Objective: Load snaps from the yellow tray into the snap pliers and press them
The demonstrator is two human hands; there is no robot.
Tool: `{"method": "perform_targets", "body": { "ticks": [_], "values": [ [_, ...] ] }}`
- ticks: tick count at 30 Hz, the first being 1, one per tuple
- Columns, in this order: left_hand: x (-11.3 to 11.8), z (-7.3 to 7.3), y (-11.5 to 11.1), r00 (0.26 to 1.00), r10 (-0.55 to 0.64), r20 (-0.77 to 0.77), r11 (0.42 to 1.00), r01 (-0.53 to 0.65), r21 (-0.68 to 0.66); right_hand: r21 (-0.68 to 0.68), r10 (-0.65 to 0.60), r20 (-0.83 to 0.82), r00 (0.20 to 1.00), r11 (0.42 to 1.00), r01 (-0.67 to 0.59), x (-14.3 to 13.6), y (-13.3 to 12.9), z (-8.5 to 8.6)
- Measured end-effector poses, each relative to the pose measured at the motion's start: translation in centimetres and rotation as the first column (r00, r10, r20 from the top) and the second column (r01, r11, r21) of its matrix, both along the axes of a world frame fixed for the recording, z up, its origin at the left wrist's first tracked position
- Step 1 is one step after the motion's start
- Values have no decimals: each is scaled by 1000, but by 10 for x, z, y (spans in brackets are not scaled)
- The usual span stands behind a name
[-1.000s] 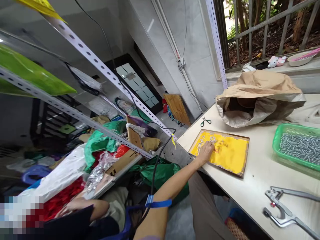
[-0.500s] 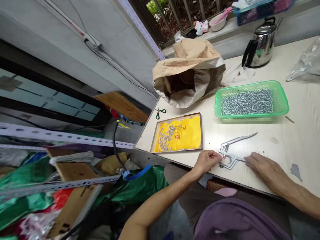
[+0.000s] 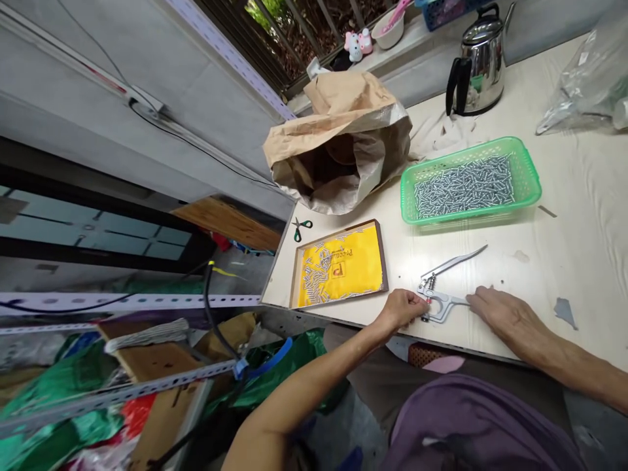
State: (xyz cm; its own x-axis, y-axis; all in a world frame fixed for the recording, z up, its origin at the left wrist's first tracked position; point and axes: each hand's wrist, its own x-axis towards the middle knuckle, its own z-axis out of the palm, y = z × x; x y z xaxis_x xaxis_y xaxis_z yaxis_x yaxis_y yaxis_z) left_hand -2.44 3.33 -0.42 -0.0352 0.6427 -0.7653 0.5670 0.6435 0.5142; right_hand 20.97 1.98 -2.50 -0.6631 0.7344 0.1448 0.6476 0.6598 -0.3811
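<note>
A pair of silver snap-fastener pliers (image 3: pixel 455 262) lies on the table near its front edge, handles spread apart, with a spring by the jaws and a small red spot there. My right hand (image 3: pixel 503 317) is closed around the end of the lower handle. At the jaw end, my left hand (image 3: pixel 402 309) is closed in a pinch, its fingertips touching or right beside the jaws. Whatever is between those fingertips is too small to make out. Left of the pliers is a shallow tray (image 3: pixel 384 261) with a yellow lining and many small silver metal pieces.
Behind the pliers stands a green basket (image 3: pixel 532 173) full of small metal pieces. Green-handled scissors (image 3: pixel 300 229) lie near the left edge. A large brown paper bag (image 3: pixel 338 124), a steel kettle (image 3: pixel 483 65) and a plastic bag (image 3: pixel 589 85) stand farther back.
The head view has shifted, so the table's things sit farther left in the picture. Both hands keep nearly the same places at the pliers.
</note>
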Motion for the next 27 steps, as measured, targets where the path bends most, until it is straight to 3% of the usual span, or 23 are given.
{"method": "perform_targets", "body": {
  "ticks": [4,9,13,20,22,24,27],
  "values": [
    [1,0,-1,1000,19,2,1000,-19,-14,19,-3,26,1000,1000,3,2,6,-4],
    [0,-2,-5,999,40,17,999,-40,-2,162,-34,82,996,987,21,13,35,-19],
    [1,-3,-6,998,56,20,998,-56,5,135,7,145,989,990,-27,15,54,-27],
    [3,2,-6,998,-13,-54,1000,12,-9,137,9,185,983,990,-35,5,52,-11],
    [3,3,-11,982,-96,-161,988,113,103,143,12,182,983,989,-39,3,51,-6],
    [6,3,-16,931,-190,-313,893,296,339,144,19,169,985,989,-44,2,49,-2],
    [19,0,-15,795,-349,-496,554,602,575,145,24,160,987,988,-47,0,46,1]
  ]
}}
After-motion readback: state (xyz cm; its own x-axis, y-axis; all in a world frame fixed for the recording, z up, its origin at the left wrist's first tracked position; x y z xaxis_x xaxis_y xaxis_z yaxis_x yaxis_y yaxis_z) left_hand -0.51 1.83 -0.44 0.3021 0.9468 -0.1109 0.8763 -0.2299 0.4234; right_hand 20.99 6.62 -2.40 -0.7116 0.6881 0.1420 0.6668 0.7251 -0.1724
